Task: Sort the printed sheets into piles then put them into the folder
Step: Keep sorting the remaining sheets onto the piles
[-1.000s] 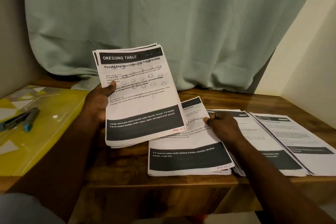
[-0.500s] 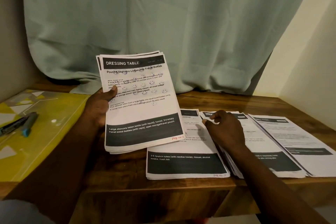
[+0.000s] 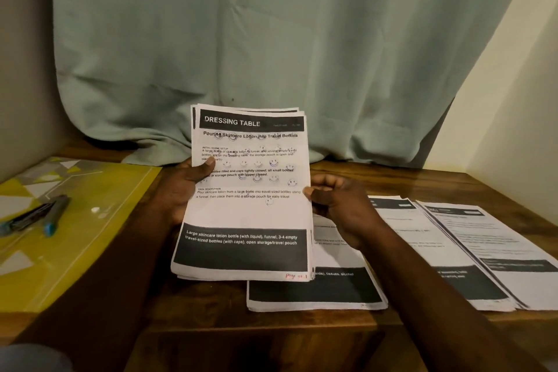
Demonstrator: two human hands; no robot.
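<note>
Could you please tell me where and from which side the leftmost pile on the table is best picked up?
Likely its left edge near the front corner, coming from the left: the leftmost pile lies flat, with bare table beside it there, so fingers can slide under. The held stack and right hand cover its far and right parts.

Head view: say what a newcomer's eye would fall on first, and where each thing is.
First comes the stack of printed sheets headed DRESSING TABLE, held up at centre, with the left hand gripping its left edge and the right hand pinching its right edge. Next come three piles of sheets lying on the wooden table to the right. A yellow folder lies at the left with pens on it.
</note>
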